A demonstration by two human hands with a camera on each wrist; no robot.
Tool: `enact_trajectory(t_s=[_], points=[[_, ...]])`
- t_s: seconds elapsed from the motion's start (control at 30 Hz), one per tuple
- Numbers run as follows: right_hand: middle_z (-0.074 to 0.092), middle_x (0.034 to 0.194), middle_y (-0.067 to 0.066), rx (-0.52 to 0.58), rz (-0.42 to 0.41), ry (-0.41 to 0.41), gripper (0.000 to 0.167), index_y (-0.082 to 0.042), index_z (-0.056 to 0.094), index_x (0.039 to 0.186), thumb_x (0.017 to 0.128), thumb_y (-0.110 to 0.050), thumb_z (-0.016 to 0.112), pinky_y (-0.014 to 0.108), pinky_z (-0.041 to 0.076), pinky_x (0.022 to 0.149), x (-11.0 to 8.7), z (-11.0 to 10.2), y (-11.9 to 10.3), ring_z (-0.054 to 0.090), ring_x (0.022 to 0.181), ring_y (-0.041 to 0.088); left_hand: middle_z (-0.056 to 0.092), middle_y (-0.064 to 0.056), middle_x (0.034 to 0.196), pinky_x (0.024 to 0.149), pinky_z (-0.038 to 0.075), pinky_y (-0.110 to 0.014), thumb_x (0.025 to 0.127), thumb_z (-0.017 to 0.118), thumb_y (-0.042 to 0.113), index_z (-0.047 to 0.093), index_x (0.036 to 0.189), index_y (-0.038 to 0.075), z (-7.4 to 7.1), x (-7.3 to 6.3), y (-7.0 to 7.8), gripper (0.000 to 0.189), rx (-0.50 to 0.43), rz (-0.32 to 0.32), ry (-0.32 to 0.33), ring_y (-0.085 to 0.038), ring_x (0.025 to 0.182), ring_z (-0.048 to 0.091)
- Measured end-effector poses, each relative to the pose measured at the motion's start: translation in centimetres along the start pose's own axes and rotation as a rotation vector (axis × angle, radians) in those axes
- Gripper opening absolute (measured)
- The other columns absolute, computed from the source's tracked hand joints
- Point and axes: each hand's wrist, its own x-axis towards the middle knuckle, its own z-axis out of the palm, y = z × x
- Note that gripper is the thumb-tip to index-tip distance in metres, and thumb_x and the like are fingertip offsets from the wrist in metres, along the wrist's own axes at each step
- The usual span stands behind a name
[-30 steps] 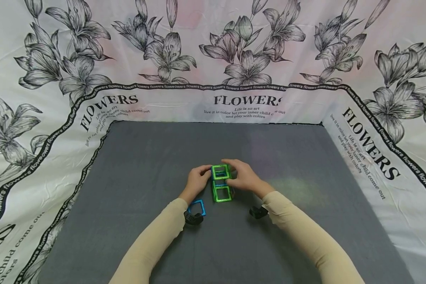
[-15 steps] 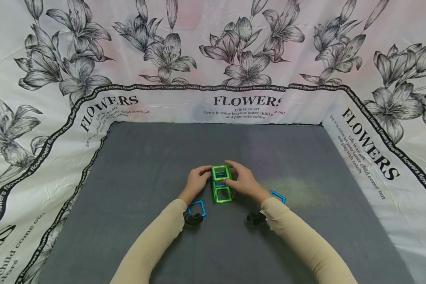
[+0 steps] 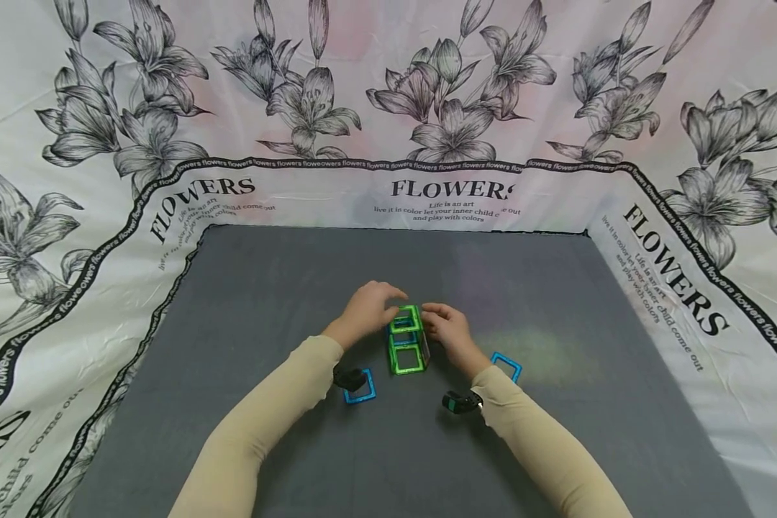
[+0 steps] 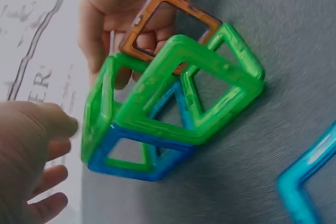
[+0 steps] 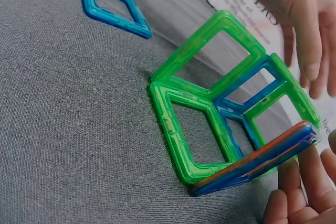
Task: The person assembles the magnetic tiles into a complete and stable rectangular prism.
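Observation:
A boxy structure of green and blue square magnetic tiles [image 3: 406,370] stands mid-table, with an orange tile [image 4: 140,21] forming part of its right side. In the right wrist view the orange tile is seen nearly edge-on, with a blue tile [image 5: 231,180] against it. My left hand [image 3: 365,313] hovers at the structure's far left corner; the left wrist view shows a gap between its fingertips and the tiles. My right hand [image 3: 450,331] is at the right side, its loosely bent fingers [image 5: 294,187] right at the orange tile's outer face.
One loose blue square tile [image 3: 360,397] lies near my left wrist. Another blue tile [image 3: 506,365] lies partly hidden beyond my right sleeve. Dark wrist devices are strapped to both arms. A flower-printed cloth [image 3: 453,205] walls the grey table [image 3: 285,288] at back and sides.
My left hand has come off the structure's left side and moved up and away toward the far corner. My right hand has drawn slightly back along the right side, its thumb off the front.

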Motion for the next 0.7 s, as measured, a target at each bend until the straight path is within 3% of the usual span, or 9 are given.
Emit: enact_trajectory(t_s=[0.1, 0.2, 0.33, 0.7], points=[[0.069, 0.112, 0.006, 0.007, 0.026, -0.011, 0.037, -0.002, 0.062, 0.136, 0.103, -0.02, 0.06, 0.028, 0.057, 0.081, 0.0, 0.0, 0.1, 0.066, 0.085, 0.006, 0.074, -0.007, 0.121, 0.092, 0.055, -0.046, 0.097, 0.068, 0.009, 0.074, 0.124, 0.014, -0.2, 0.9, 0.7, 0.029, 0.176, 0.11, -0.095, -0.029, 0.108, 0.067], [0.069, 0.116, 0.009, 0.005, 0.038, -0.02, 0.036, -0.002, 0.063, 0.135, 0.103, -0.019, 0.06, 0.03, 0.057, 0.083, -0.2, 0.0, -0.1, 0.067, 0.087, 0.007, 0.075, -0.006, 0.115, 0.083, 0.056, -0.043, 0.097, 0.068, 0.009, 0.076, 0.122, 0.015, 0.1, 1.5, 1.1, 0.027, 0.279, 0.178, -0.123, -0.027, 0.099, 0.068], [0.069, 0.12, 0.011, 0.0, 0.052, -0.015, 0.034, -0.002, 0.064, 0.134, 0.103, -0.017, 0.059, 0.032, 0.057, 0.084, -0.3, 0.1, -0.3, 0.066, 0.086, 0.007, 0.076, -0.005, 0.108, 0.08, 0.057, -0.041, 0.097, 0.066, 0.007, 0.077, 0.118, 0.016, 0.8, 1.9, 1.5, 0.026, 0.328, 0.224, -0.106, -0.025, 0.093, 0.068], [0.07, 0.102, 0.003, 0.012, 0.042, 0.012, 0.03, 0.004, 0.065, 0.127, 0.102, -0.012, 0.059, 0.024, 0.052, 0.072, 0.3, 0.5, 0.2, 0.062, 0.078, 0.006, 0.077, -0.002, 0.099, 0.072, 0.054, -0.036, 0.098, 0.065, 0.01, 0.08, 0.112, 0.019, 1.5, 2.1, 1.6, 0.023, 0.402, 0.273, -0.039, -0.021, 0.085, 0.068]])
